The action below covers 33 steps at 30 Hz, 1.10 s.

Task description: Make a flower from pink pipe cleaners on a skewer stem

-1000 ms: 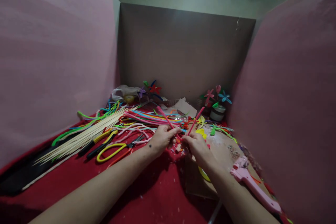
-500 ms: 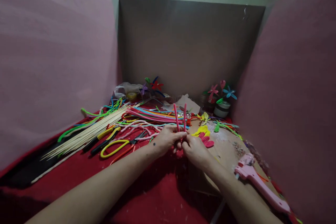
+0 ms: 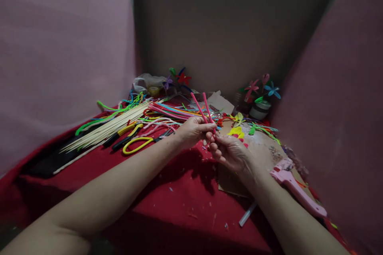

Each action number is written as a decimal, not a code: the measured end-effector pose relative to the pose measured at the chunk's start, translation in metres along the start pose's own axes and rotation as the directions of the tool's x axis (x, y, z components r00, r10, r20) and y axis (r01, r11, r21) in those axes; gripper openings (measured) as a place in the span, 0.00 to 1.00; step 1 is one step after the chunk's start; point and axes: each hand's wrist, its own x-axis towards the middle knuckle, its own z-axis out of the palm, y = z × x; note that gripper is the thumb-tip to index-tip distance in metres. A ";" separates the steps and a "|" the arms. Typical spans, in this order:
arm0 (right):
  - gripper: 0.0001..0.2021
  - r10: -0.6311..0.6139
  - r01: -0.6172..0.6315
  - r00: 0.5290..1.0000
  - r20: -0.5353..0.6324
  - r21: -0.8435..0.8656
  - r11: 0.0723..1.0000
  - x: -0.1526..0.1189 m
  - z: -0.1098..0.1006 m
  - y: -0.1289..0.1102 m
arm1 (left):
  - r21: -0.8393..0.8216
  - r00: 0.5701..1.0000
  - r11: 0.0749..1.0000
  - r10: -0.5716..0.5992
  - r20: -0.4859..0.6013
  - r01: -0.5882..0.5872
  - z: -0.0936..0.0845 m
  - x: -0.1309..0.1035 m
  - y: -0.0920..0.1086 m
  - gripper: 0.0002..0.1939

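While the left hand (image 3: pixel 194 130) and right hand (image 3: pixel 231 152) pinch their lower ends, two pink prongs (image 3: pixel 199 107) rise away, leaning left.

red cloth (image 3: pixel 185 201) lies open; glue gun (image 3: pixel 296 188) obstructs right.

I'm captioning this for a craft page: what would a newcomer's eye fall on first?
Probably the two bright pink lengths at centre, slanting up from where the left hand and right hand meet. Then the pale sticks bundled at the picture's left, and the pink glue gun at its right.
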 end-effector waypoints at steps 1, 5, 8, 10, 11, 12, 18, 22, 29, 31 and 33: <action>0.06 0.004 -0.004 1.000 -0.002 0.002 1.000 0.000 0.000 0.001 | -0.003 1.000 1.000 -0.001 0.000 0.001 0.001 0.000 0.001 0.08; 0.06 -0.042 0.041 0.999 -0.021 -0.017 0.999 0.004 -0.003 0.002 | -0.029 1.000 1.000 0.012 -0.002 -0.012 0.002 0.000 0.003 0.08; 0.05 -0.063 0.062 0.998 0.008 0.064 0.996 0.005 -0.005 0.003 | -0.042 1.000 0.999 0.002 0.031 -0.001 -0.001 0.000 0.004 0.08; 0.04 -0.018 0.010 0.998 0.054 0.154 0.988 0.004 -0.005 0.002 | -0.045 0.999 0.999 -0.009 0.050 0.011 -0.002 0.000 0.004 0.09; 0.04 0.012 -0.027 0.997 0.080 0.186 0.982 0.003 -0.005 0.002 | -0.049 0.998 0.999 -0.012 0.056 0.014 -0.003 0.001 0.004 0.08; 0.04 0.037 -0.057 0.994 0.100 0.206 0.977 0.002 -0.004 0.002 | -0.055 0.998 0.998 -0.010 0.061 0.013 -0.003 0.001 0.004 0.08; 0.06 0.049 -0.063 0.996 0.073 0.203 0.977 0.000 0.002 0.000 | -0.047 0.998 0.999 -0.017 0.067 0.021 -0.001 -0.001 0.005 0.08; 0.06 0.038 -0.040 0.999 0.012 0.191 0.981 0.001 0.002 0.001 | 0.000 0.998 1.000 -0.029 0.048 0.029 -0.002 -0.001 0.007 0.09; 0.04 -0.038 0.044 0.996 -0.083 0.066 0.997 0.005 -0.004 0.005 | 0.231 1.000 0.973 -0.006 0.006 0.004 -0.001 -0.003 0.009 0.10; 0.07 -0.055 0.053 0.995 -0.080 -0.031 0.998 0.005 -0.005 0.004 | 0.273 0.998 0.962 -0.008 -0.058 0.023 0.000 -0.003 0.010 0.10; 0.09 -0.113 0.103 0.990 -0.084 -0.122 0.987 0.004 -0.003 0.004 | 0.297 0.994 0.954 -0.006 -0.110 0.038 0.000 -0.003 0.010 0.09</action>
